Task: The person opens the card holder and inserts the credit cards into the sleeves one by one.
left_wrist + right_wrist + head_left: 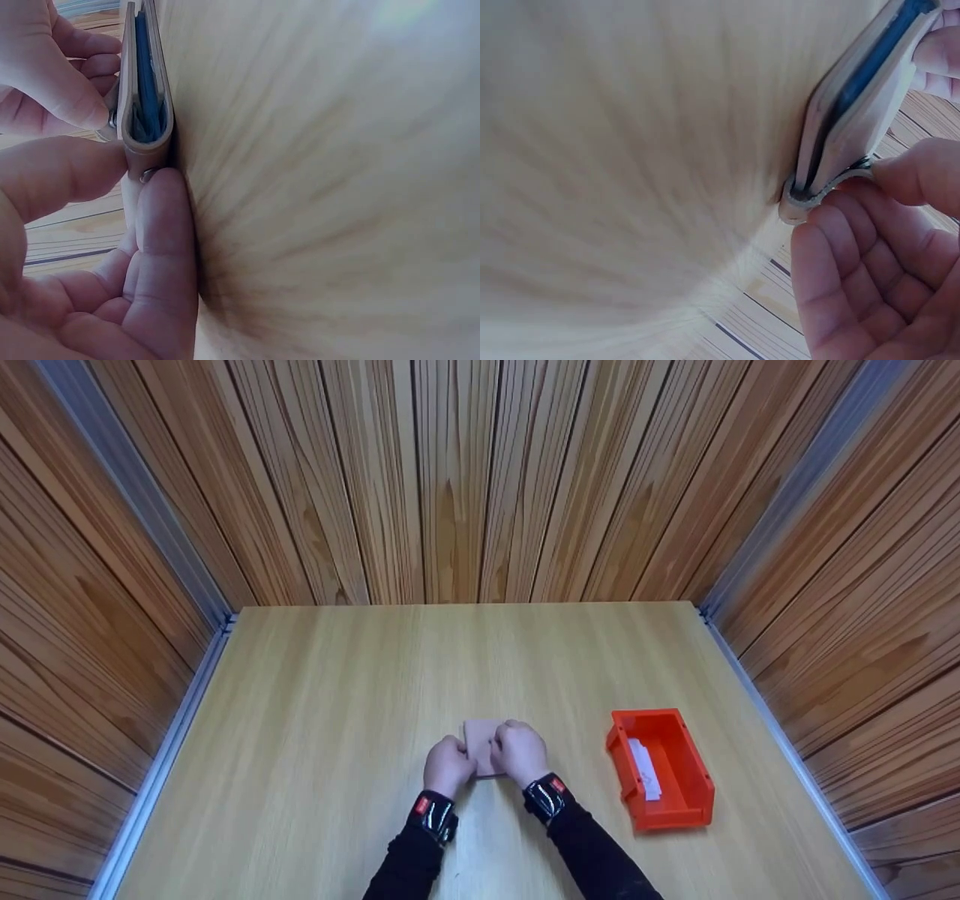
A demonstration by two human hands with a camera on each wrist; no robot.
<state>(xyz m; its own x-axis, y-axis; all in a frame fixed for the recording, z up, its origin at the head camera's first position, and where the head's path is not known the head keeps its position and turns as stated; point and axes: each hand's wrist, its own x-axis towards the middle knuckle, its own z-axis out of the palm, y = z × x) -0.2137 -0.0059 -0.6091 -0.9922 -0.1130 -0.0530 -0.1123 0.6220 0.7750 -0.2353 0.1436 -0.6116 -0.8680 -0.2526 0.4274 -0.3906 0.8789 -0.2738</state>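
A small pinkish-beige wallet [480, 735] lies on the table in front of the person, with a blue inside [150, 97] visible at its edge. My left hand [448, 769] pinches the folded left side of it between thumb and finger, beside a small metal stud [147, 175]. From the other side my right hand [523, 751] holds the wallet's curved flap [847, 178], thumb on top and fingers curled beneath. The right hand covers part of the wallet in the head view.
To the right stands a red plastic bin [686, 765] with a white paper slip [645, 769] along its left side. Wood-plank walls [450, 480] with metal corner rails [150, 502] surround the light wooden table [330, 697].
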